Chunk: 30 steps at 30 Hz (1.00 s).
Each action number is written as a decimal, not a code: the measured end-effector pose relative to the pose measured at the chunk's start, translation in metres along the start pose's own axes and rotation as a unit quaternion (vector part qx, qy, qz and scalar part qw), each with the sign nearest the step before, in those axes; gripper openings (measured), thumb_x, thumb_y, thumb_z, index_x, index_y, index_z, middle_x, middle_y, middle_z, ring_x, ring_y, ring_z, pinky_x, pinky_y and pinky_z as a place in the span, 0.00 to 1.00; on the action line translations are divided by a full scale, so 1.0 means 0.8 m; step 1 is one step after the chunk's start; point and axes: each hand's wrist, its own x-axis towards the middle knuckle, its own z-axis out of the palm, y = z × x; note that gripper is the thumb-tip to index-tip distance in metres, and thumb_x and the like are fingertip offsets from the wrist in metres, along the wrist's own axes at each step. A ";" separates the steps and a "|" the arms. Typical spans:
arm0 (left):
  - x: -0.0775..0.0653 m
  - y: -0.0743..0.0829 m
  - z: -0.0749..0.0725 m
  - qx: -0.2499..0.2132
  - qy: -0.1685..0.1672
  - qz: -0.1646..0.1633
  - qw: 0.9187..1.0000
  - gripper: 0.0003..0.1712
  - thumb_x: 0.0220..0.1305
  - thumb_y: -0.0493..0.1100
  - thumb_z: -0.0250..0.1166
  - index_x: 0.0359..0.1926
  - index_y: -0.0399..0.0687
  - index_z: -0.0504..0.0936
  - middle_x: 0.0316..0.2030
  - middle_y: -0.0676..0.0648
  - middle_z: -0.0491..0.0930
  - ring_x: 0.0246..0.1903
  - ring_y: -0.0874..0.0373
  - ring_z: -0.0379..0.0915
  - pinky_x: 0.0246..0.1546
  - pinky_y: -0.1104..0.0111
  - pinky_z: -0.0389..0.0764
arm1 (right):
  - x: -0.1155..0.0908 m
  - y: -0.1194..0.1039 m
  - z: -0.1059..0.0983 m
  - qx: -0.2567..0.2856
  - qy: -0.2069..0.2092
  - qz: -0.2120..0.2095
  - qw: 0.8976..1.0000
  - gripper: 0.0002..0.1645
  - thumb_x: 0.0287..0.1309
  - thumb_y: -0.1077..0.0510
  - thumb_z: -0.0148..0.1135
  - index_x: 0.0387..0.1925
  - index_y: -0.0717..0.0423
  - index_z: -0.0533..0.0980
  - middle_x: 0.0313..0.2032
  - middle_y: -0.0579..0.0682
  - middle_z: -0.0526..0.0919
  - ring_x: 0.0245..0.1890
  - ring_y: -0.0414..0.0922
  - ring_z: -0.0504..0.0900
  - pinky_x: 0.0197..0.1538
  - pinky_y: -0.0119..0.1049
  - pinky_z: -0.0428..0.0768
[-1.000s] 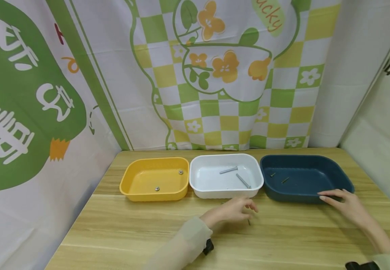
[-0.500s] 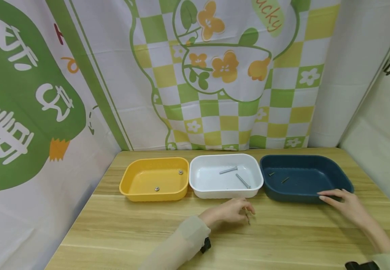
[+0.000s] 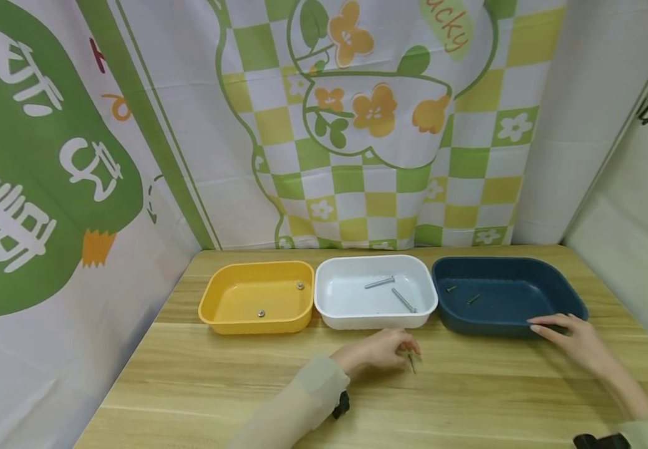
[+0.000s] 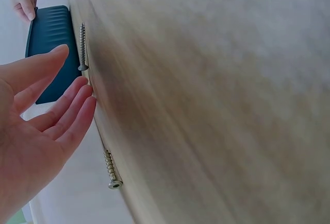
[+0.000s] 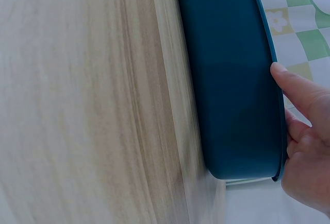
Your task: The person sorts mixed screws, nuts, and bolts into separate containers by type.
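Observation:
My left hand [image 3: 382, 349] hovers low over the table before the white tray [image 3: 377, 323], its thumb and fingers parted. A slim dark screw [image 4: 82, 49] stands out just past those fingertips, with nothing gripped between them. Beneath the same hand lies a thicker bolt with a hex-socket head [image 4: 110, 170], hidden in the head view. At the right, my right hand [image 3: 579, 343] pinches the front rim of the dark blue tray [image 5: 232, 80] between thumb and fingers. Two small screws [image 3: 473, 300] lie inside that tray.
Left of the white tray stands a yellow tray [image 3: 284, 327] with two nuts [image 3: 261, 313] in it. Two long silver bolts [image 3: 404, 300] lie in the white tray. Behind the row of trays hangs a patterned cloth [image 3: 368, 206] at the table's back edge.
My left hand has drawn slightly left and its fingers now stand off the slim screw, which shows more fully. My right hand stays on the blue tray's rim.

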 end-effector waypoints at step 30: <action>0.011 0.003 0.007 0.073 -0.006 -0.015 0.997 0.10 0.50 0.39 0.66 0.37 0.51 0.81 0.30 0.56 0.71 0.30 0.69 0.61 0.33 0.84 0.60 | 0.002 0.000 -0.001 0.013 -0.005 -0.005 1.000 0.19 0.56 0.54 0.56 0.43 0.66 0.75 0.34 0.16 0.67 0.47 0.16 0.56 0.59 0.60 0.40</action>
